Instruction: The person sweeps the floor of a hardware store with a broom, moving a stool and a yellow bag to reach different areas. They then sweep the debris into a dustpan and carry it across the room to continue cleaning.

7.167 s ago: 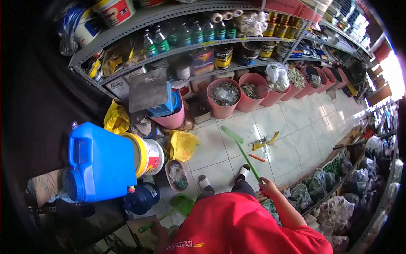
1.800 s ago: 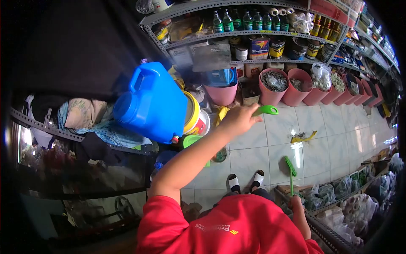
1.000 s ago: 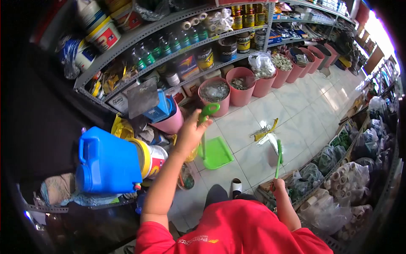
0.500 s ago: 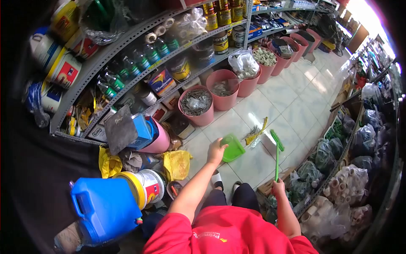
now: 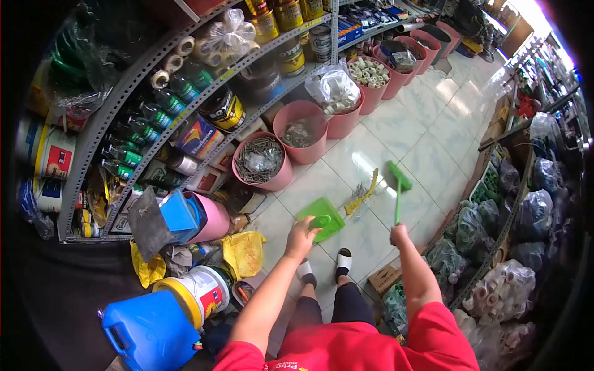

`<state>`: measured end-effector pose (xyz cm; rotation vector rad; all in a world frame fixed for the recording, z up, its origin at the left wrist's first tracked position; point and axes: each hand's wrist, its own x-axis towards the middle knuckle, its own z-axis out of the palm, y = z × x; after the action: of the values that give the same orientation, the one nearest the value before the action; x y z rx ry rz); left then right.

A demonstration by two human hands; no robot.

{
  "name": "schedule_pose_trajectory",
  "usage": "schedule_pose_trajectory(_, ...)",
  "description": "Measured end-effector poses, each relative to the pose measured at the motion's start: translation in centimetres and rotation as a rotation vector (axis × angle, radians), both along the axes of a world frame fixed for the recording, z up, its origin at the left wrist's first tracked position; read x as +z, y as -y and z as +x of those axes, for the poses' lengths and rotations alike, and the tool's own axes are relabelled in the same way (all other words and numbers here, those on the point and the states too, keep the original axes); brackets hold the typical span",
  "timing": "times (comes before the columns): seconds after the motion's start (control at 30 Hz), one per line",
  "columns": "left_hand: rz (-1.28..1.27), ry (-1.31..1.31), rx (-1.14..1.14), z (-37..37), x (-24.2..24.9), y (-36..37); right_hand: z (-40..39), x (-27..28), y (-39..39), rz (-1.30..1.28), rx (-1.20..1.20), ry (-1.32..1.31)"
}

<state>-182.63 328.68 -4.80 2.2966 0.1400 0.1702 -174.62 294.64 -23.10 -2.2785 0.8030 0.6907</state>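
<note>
My left hand (image 5: 300,238) is closed around the handle of a green dustpan (image 5: 328,214), whose pan sits low over the tiled floor (image 5: 405,133). Gripped in my right hand (image 5: 400,234) is a long green broom handle, with the broom's bristled head (image 5: 398,175) down at the floor. Between dustpan and broom lies a yellow strip (image 5: 362,196), along with a small heap of greyish debris beside the dustpan's front edge.
Pink bins (image 5: 263,162) of nails and fittings line the shelf (image 5: 229,77) at left. A blue jerrycan (image 5: 148,331), a white-and-yellow bucket (image 5: 204,290) and a yellow sack (image 5: 244,255) stand near my left side. Bagged goods (image 5: 504,287) fill the right-hand rack.
The dustpan has come nearer the debris and yellow strip, turning as it moved. My right hand has reached farther forward with the broom. My view has shifted, and my feet show more.
</note>
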Motion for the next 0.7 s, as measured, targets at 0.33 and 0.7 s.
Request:
schedule_pose_trajectory(0.33,-0.039,-0.071,-0.039,0.9,-0.2,0.0,-10.9,7.4,-11.1,0.202,0.254,-0.417)
schedule_pose_trajectory(0.7,-0.043,0.024,-0.045,0.6,-0.2,-0.9,-14.9,21.9,-9.9,0.636,0.041,-0.552)
